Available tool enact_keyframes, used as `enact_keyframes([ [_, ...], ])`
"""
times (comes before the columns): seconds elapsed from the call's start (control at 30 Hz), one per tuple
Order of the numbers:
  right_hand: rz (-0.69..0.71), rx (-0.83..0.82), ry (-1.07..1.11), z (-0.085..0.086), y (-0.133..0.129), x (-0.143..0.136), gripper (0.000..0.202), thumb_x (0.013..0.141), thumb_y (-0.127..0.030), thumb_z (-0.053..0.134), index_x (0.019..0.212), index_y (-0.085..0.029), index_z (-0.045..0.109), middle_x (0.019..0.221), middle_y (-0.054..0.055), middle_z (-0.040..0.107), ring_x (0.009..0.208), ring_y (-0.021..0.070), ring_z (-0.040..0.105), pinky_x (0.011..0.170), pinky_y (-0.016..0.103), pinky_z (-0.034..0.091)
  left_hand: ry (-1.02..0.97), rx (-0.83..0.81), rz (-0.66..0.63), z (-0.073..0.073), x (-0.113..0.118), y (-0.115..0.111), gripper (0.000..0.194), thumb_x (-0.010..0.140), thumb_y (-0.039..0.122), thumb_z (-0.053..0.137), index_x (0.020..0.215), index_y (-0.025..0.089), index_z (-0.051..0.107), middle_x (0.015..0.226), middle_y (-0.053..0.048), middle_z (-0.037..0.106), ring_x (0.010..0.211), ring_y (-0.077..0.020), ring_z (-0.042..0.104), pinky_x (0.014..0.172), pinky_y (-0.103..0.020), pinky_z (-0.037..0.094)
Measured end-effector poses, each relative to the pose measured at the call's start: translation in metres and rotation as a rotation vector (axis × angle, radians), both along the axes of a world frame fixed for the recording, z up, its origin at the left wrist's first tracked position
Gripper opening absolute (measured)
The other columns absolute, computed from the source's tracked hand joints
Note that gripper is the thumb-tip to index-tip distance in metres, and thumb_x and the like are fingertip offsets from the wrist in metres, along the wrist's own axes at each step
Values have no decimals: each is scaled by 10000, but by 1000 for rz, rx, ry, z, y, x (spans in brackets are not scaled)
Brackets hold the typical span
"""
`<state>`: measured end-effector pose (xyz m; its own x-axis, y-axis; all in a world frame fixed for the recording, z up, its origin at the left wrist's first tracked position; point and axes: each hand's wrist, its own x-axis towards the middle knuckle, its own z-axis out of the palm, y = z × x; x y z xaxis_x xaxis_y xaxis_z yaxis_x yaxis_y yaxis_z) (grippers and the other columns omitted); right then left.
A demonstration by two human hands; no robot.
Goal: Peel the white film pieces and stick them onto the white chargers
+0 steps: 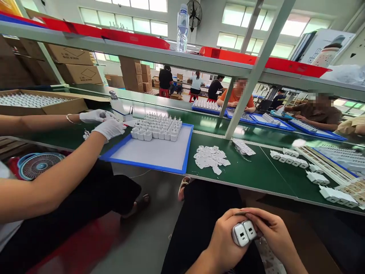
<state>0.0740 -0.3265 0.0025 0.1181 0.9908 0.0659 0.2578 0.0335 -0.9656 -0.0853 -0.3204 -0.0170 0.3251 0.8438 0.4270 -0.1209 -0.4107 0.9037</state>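
Observation:
Low over my lap, my left hand (224, 236) is wrapped round two white charger plugs (244, 233), held side by side with their port faces towards me. My right hand (269, 224) meets it from the right, its thumb and fingers closed at the top of the chargers; what its fingertips pinch is mostly hidden. In front of me on the green bench lies a loose pile of flat white pieces (211, 156). Short rows of white chargers (289, 158) stand to the right of that pile.
At left, a co-worker's gloved hands (107, 123) work beside a blue-rimmed tray (182, 152) holding many upright chargers (159, 127). A metal post (251, 76) rises from the bench. Overhead, a shelf (137, 47) carries a water bottle (182, 28). Other people sit across the bench.

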Motion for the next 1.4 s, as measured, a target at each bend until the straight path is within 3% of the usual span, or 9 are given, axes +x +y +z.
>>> enact_keyframes([
  [0.1, 73, 10, -128, 6, 1, 0, 212, 768, -411, 695, 861, -264, 816, 929, 87, 777, 881, 296, 713, 773, 357, 580, -4, -15, 29, -3, -2, -1, 417, 652, 29, 702, 1044, 172, 710, 1071, -88, 690, 971, -217, 669, 894, -323, 559],
  [0.23, 67, 10, -166, 7, 4, 1, 227, 802, -414, 662, 912, -279, 809, 960, 76, 776, 919, 299, 713, 792, 368, 585, -30, -38, 32, -3, -4, 2, 439, 645, 9, 690, 1049, 179, 711, 1070, -81, 693, 981, -217, 669, 907, -326, 553],
  [0.5, -243, -37, 266, -3, 18, 10, 272, 677, -400, 817, 898, -243, 806, 670, 30, 732, 564, 160, 635, 553, 233, 557, -19, -54, 159, -8, -1, 17, 514, 580, -20, 711, 1052, 183, 691, 1106, -90, 682, 1003, -236, 672, 919, -364, 559],
  [0.73, -194, -96, 623, 6, 52, 14, 318, 638, -360, 857, 916, -219, 799, 968, 82, 774, 863, 212, 724, 704, 204, 575, 65, -10, 263, 1, -8, 62, 479, 646, -4, 677, 1083, 192, 683, 1157, -92, 673, 1062, -240, 660, 953, -401, 545],
  [0.87, -145, -90, 679, 4, 71, 14, 314, 688, -392, 821, 924, -187, 790, 977, 96, 769, 845, 219, 730, 679, 222, 577, 118, 17, 302, 5, -15, 83, 412, 721, 63, 671, 1109, 202, 675, 1187, -97, 661, 1110, -244, 641, 970, -412, 537],
  [1.03, -182, -132, 718, -3, 96, 8, 402, 647, -252, 872, 1017, -228, 716, 853, 36, 772, 784, 179, 726, 674, 214, 562, 159, 50, 320, 5, -11, 102, 393, 749, 89, 676, 1124, 208, 664, 1200, -97, 656, 1121, -243, 636, 971, -410, 540],
  [1.17, -156, -129, 757, -2, 116, 5, 268, 674, -308, 855, 846, -203, 678, 826, 38, 755, 796, 186, 702, 694, 245, 552, 153, 96, 303, 13, 0, 130, 403, 754, 99, 701, 1138, 217, 658, 1202, -95, 656, 1123, -241, 634, 973, -420, 539],
  [1.3, -195, -30, 691, 3, 130, 8, 227, 690, -325, 843, 755, -164, 696, 623, -35, 609, 514, 42, 467, 507, 133, 413, 129, 202, 266, 21, 12, 162, 410, 766, 95, 700, 1155, 212, 652, 1192, -101, 656, 1105, -234, 641, 937, -395, 557],
  [1.4, -153, -80, 743, 6, 135, 10, 253, 711, -370, 818, 707, -160, 678, 544, -40, 537, 468, 44, 387, 426, 146, 313, 157, 293, 269, 21, 20, 178, 439, 775, 48, 661, 1181, 214, 640, 1196, -96, 655, 1103, -221, 642, 939, -375, 558],
])
